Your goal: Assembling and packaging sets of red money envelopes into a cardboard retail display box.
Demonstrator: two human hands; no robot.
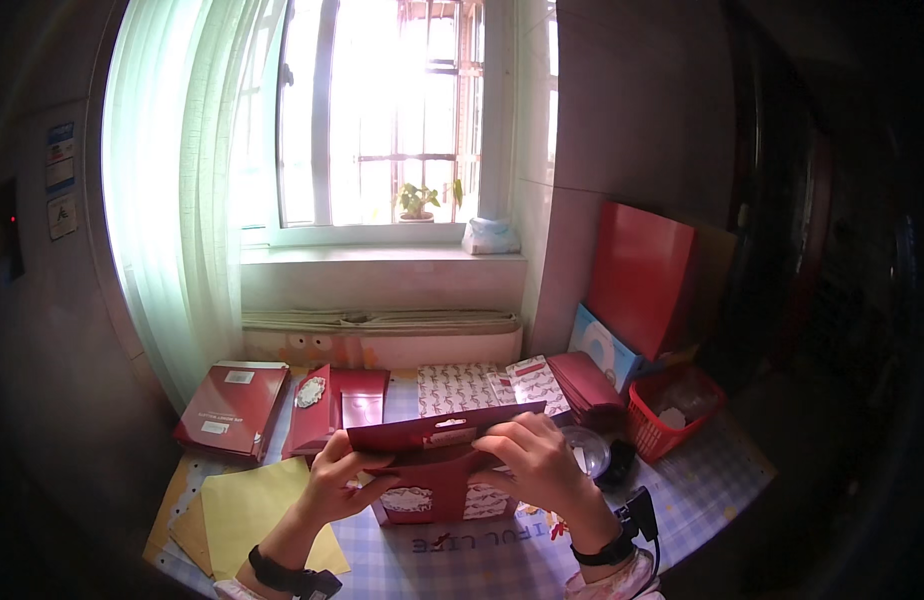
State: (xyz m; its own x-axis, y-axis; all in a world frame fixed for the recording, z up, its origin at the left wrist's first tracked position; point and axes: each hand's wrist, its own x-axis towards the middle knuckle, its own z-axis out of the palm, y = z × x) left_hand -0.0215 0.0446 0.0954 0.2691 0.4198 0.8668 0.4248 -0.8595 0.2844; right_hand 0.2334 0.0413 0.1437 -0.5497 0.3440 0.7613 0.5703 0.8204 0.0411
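Note:
A dark red cardboard box [448,480] with pale decorated panels stands upright on the checked tablecloth before me. Its raised flap has a hanger slot and a small label. On the left side, my left hand [342,480] grips the box's upper edge between thumb and fingers. My right hand [525,457] pinches the flap and upper edge at the right. The fingertips behind the flap are partly hidden. Small red pieces [558,527] lie on the cloth near my right wrist.
Red boxes [237,409] are stacked at the left, above yellow sheets [259,510]. Patterned boxes [456,386] and dark red folded pieces [585,382] lie at the back. A clear round container [588,450] and a red plastic basket [645,429] stand at the right.

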